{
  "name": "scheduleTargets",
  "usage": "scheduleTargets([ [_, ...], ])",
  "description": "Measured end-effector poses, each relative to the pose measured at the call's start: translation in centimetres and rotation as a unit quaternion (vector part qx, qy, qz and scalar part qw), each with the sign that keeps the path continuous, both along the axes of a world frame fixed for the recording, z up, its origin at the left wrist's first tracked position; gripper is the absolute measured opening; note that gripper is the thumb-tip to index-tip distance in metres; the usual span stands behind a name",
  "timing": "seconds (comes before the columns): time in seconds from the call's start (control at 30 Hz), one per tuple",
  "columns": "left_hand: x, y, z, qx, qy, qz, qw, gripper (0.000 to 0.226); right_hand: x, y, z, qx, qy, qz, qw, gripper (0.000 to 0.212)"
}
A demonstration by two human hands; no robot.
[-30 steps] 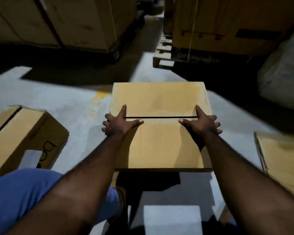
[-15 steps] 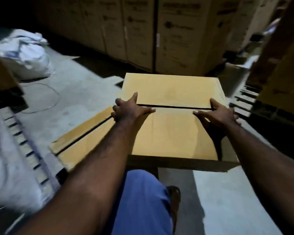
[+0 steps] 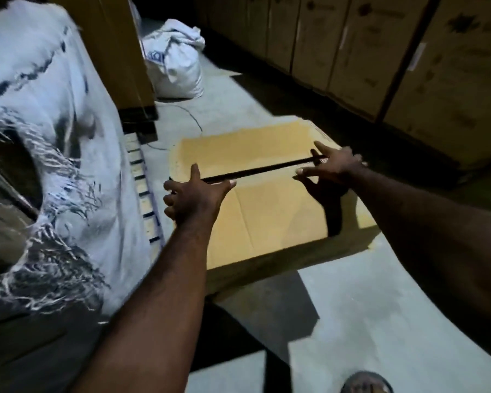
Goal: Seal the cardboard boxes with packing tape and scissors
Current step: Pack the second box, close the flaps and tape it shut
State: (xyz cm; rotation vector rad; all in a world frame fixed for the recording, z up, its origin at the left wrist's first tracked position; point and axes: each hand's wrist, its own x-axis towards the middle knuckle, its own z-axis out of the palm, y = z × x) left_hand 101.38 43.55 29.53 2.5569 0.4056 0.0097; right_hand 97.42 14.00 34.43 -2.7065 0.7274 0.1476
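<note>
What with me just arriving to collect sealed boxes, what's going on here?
A person grips a cardboard box at both ends of its top seam, the left hand at one end, the right hand at the other. The two flaps are folded down with a dark gap between them, and no tape shows on it. No tape or scissors are in view. A white sack lies on the floor beyond.

Bulky white wrapped bundle (image 3: pixel 54 137) at left, beside pallet slats (image 3: pixel 145 201); tied white sack (image 3: pixel 177 63) on the concrete floor (image 3: pixel 352 321) beyond; stacked cartons (image 3: pixel 380 52) along the far right, in shadow.
</note>
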Motion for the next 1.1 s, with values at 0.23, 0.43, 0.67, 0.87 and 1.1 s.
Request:
scheduleTargets([
  [0.23, 1.6, -0.2, -6.9, 0.081, 0.022, -0.024, 0.996, 0.08, -3.1, 6.1, -7.1, -0.08, 0.064, 0.243, 0.965, 0.095],
  [0.43, 0.6, -0.4, -6.1, 0.084, 0.013, -0.027, 0.996, 0.08, -6.8, 7.4, -8.8, -0.152, 0.028, 0.413, 0.898, 0.104],
  [0.67, -0.6, -0.4, -6.8, 0.104, 0.011, -0.034, 0.994, 0.077, -7.2, 7.7, -8.7, -0.25, -0.018, 0.402, 0.881, 0.089],
  [0.87, -0.1, -1.5, -6.7, 0.084, 0.004, -0.011, 0.996, 0.078, -7.1, 7.9, -10.1, -0.264, -0.049, 0.354, 0.896, 0.084],
  [1.1, 0.8, -2.7, -6.7, 0.087, 0.016, 0.003, 0.996, 0.082, -6.5, 9.3, -11.1, -0.234, -0.028, 0.289, 0.928, 0.095],
])
